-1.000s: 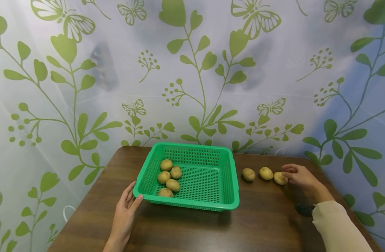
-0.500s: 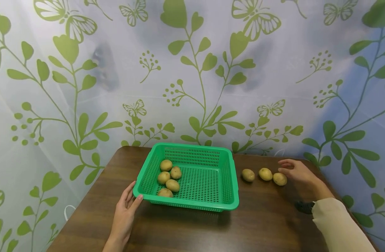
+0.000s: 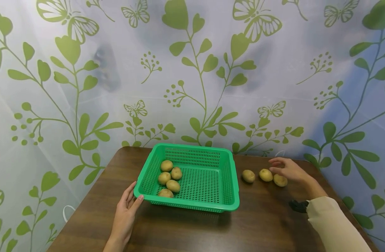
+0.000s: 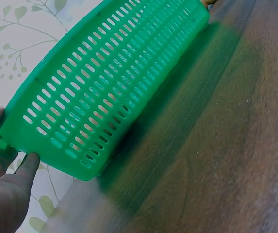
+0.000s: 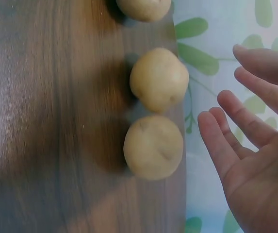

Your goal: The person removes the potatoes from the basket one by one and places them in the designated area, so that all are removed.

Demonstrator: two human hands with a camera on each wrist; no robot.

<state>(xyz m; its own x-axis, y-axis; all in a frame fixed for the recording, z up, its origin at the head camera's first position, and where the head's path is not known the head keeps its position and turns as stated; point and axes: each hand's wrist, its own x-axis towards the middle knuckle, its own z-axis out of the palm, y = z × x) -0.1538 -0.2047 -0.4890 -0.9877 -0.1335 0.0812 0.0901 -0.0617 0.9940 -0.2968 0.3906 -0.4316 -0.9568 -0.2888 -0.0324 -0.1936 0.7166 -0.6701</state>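
Note:
A green plastic basket [image 3: 192, 202] stands on the wooden table, with several potatoes [image 3: 173, 186] lying at its left side. My left hand [image 3: 123, 211] grips the rim at the basket's front left corner. In the left wrist view, the fingers [image 4: 28, 170] hold the corner of the basket wall [image 4: 61, 145]. To the right of the basket lie a potato [image 3: 248, 176], a middle potato [image 3: 266, 175] and a rightmost potato [image 3: 280, 180]. My right hand [image 3: 291, 170] hovers over the rightmost one, holding nothing. Its spread fingers [image 5: 243, 116] are apart from the potatoes [image 5: 153, 147] in the right wrist view.
The brown table [image 3: 258, 220] runs up to a patterned curtain [image 3: 192, 87] behind the basket. A black band [image 3: 298, 206] is at the right wrist, by the pale sleeve [image 3: 334, 220]. A white cord [image 3: 65, 212] hangs left of the table.
My right hand has moved a little left, from beside the rightmost potato to above it. My left hand keeps its grip on the basket, and the potatoes have stayed in place.

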